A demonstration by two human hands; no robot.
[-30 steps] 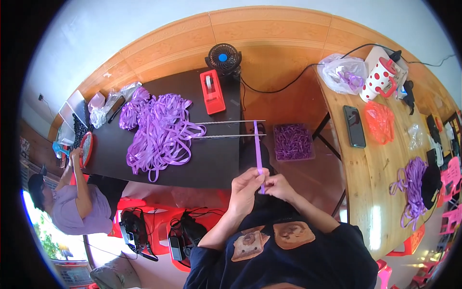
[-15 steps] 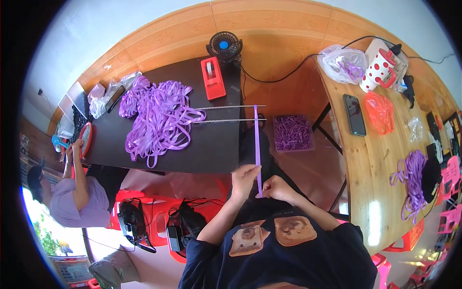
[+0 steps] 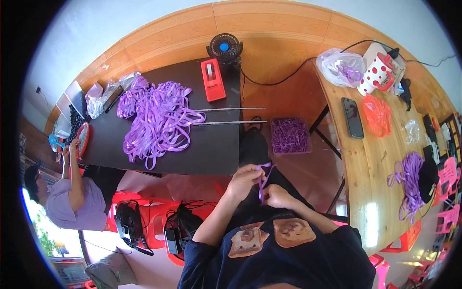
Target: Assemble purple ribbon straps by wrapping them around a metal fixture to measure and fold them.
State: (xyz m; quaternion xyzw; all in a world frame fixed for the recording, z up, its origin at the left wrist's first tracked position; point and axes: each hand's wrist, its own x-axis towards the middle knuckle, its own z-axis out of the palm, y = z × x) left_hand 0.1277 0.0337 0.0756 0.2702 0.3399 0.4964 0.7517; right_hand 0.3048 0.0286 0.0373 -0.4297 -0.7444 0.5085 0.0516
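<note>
A purple ribbon (image 3: 263, 185) runs between my two hands, low in front of my dark shirt. My left hand (image 3: 246, 180) pinches its upper part, where a loop sticks out past the fingers. Lower and to the right, my right hand (image 3: 278, 196) is closed on the ribbon's other part. On the dark table, two thin metal rods (image 3: 231, 123) jut past the right edge, with no ribbon across them. Behind the rods lies a big heap of purple ribbon (image 3: 161, 118).
A red tape dispenser (image 3: 213, 79) and a small black fan (image 3: 224, 47) stand at the dark table's far corner. A bin of purple pieces (image 3: 290, 136) sits on the floor. The wooden table (image 3: 365, 168) holds a phone (image 3: 352, 118). Another person (image 3: 74, 197) works at the left.
The ribbon has come off the rods and is drawn in toward me. It was stretched straight; now it is slack and looped between my hands.
</note>
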